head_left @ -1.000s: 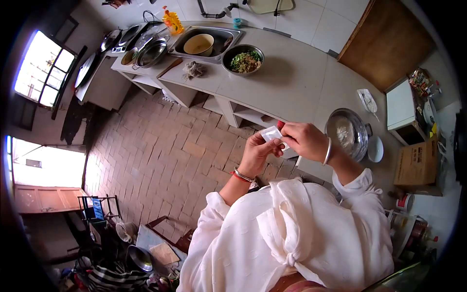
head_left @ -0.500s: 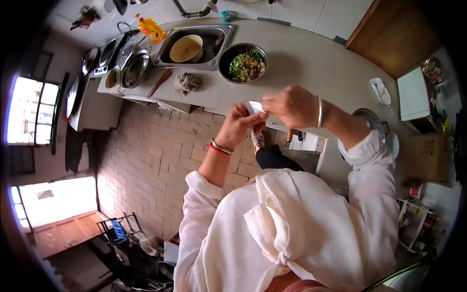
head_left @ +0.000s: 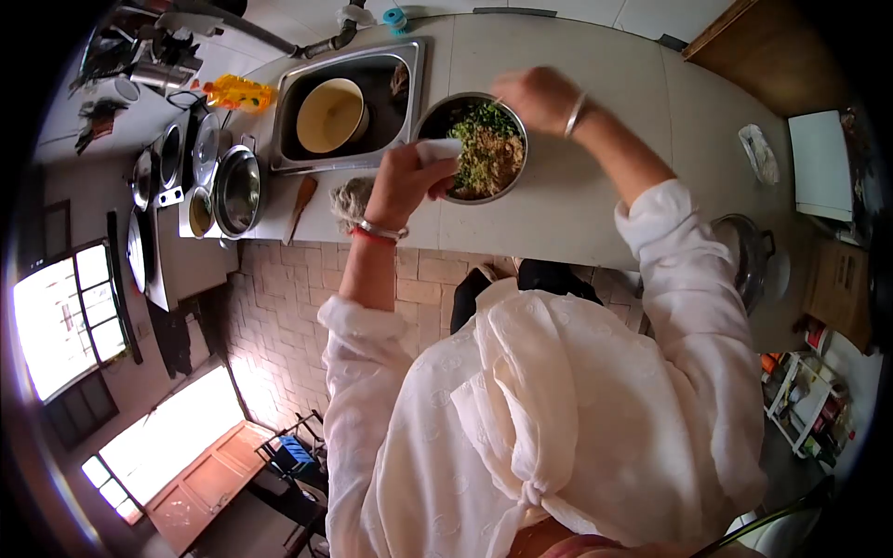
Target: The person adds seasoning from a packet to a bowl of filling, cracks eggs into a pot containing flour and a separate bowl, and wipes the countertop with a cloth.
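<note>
A steel bowl [head_left: 524, 166] on the counter holds a mix of chopped greens and a pale brown crumbly food [head_left: 488, 158]. At the bowl's left edge, my left hand [head_left: 407, 184] is closed around a small white packet [head_left: 439, 149], which covers part of the rim. My right hand [head_left: 539, 98] hovers by the upper right rim, slightly blurred. Its fingers are pinched together, and whatever may be in them is hidden. Beside my left wrist lies a grey, stringy clump [head_left: 350, 203] on the counter.
Left of the bowl is a steel sink [head_left: 416, 88] with a cream-coloured basin [head_left: 312, 119] inside. A wooden utensil [head_left: 299, 209], a two-handled pot [head_left: 226, 200] and a yellow bottle [head_left: 239, 93] stand or lie farther left. A glass lid [head_left: 744, 260] sits at the right.
Both hands have moved from in front of the counter to over the bowl and spread apart. The packet stays in my left hand. My view has shifted closer to the counter.
</note>
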Available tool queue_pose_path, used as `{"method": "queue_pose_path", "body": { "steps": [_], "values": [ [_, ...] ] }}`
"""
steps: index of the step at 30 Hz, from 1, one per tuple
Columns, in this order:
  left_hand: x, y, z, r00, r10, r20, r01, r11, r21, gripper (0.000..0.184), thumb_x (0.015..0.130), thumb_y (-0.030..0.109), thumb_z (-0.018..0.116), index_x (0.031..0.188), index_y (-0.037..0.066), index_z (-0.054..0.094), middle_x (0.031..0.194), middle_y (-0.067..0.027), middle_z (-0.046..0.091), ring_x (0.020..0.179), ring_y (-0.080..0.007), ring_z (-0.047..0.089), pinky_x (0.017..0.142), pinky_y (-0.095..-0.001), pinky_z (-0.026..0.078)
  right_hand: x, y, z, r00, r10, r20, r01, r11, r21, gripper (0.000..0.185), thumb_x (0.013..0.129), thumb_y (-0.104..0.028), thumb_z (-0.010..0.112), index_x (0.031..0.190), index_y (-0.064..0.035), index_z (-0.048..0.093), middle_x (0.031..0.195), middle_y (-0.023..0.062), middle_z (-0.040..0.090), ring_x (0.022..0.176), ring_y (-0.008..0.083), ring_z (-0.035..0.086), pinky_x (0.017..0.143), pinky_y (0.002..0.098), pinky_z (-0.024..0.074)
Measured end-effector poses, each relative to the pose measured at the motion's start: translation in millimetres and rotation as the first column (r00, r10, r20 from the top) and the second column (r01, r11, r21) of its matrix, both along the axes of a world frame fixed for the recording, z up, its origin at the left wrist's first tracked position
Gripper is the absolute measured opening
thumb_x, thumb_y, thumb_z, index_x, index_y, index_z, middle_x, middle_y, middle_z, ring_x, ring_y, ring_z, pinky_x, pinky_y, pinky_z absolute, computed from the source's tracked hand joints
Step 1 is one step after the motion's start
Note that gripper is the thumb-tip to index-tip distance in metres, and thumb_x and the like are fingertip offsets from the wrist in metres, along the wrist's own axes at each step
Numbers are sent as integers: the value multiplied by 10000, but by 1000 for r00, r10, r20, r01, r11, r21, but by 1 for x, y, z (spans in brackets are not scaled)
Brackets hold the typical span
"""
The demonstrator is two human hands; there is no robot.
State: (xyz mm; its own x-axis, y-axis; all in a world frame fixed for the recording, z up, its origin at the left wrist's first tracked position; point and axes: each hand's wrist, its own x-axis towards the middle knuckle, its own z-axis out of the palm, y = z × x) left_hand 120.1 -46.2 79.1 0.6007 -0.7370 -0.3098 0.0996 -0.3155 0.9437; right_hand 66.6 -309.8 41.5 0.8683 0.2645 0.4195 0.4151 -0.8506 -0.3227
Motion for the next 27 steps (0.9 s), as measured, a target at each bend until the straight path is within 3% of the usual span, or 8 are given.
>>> {"method": "queue_pose_path", "body": {
  "steps": [2, 5, 8, 12, 13, 17, 23, 27],
  "values": [
    [22, 3, -4, 996, 24, 91, -31, 996, 83, 122, 819, 105, 670, 800, -15, 651, 630, -23, 605, 511, -81, 534, 460, -229, 419, 2, -36, 7, 988, -153, -32, 155, 986, 57, 32, 822, -71, 577, 819, -39, 575, 747, 91, 592, 686, 256, 610, 615, 373, 486],
    [41, 2, -41, 988, 36, 153, -62, 984, 165, 179, 800, 150, 672, 767, -26, 669, 587, -39, 598, 491, -85, 536, 450, -249, 414, 3, -22, 27, 933, -141, -330, 221, 950, 218, 82, 853, -94, 575, 807, -28, 588, 774, 82, 596, 666, 188, 598, 613, 330, 481],
    [55, -14, -71, 927, -122, 353, 25, 963, 267, 217, 806, 202, 659, 812, -14, 675, 578, -69, 595, 494, -103, 539, 486, -278, 438, 7, 2, -5, 952, 2, -306, 111, 930, 351, 97, 858, -82, 583, 790, -13, 585, 848, 73, 619, 667, 152, 588, 617, 292, 476],
    [66, -24, -82, 667, -281, 690, 39, 938, 345, 236, 832, 230, 618, 839, -4, 651, 687, -164, 648, 651, -353, 633, 586, -390, 485, 15, 41, -37, 959, 66, -274, 114, 798, 592, 86, 823, -64, 650, 809, 16, 621, 1006, 68, 652, 752, 174, 627, 708, 324, 519],
    [67, -27, -81, 705, -306, 640, 73, 929, 364, 229, 841, 223, 585, 886, 7, 643, 828, -220, 639, 815, -441, 594, 683, -439, 486, 20, 49, -44, 951, 83, -298, 124, 780, 613, 85, 815, -65, 660, 825, 14, 631, 998, 77, 657, 756, 180, 632, 709, 329, 518],
    [71, -31, -88, 589, -331, 738, 121, 938, 324, 139, 835, 112, 541, 879, 17, 633, 816, -211, 646, 818, -395, 617, 732, -477, 481, 33, 62, -64, 945, -23, -326, 198, 833, 516, 103, 781, -100, 685, 844, -20, 672, 897, 105, 675, 775, 239, 649, 703, 342, 513],
    [73, -25, -65, 867, -120, 484, -16, 963, 267, 141, 813, 127, 590, 881, 33, 669, 799, -182, 662, 767, -364, 642, 683, -425, 514, 32, 65, -65, 921, -97, -378, 289, 822, 491, 122, 768, -145, 683, 846, -51, 690, 792, 141, 673, 721, 308, 647, 667, 385, 505],
    [71, -19, -82, 729, -61, 682, -100, 976, 194, 119, 786, 136, 614, 823, 43, 679, 778, -160, 661, 734, -348, 647, 653, -407, 519, 38, 77, -60, 946, -47, -322, 213, 839, 502, 113, 783, -143, 675, 841, -47, 687, 774, 153, 668, 712, 322, 645, 667, 389, 506]
  ]
}}
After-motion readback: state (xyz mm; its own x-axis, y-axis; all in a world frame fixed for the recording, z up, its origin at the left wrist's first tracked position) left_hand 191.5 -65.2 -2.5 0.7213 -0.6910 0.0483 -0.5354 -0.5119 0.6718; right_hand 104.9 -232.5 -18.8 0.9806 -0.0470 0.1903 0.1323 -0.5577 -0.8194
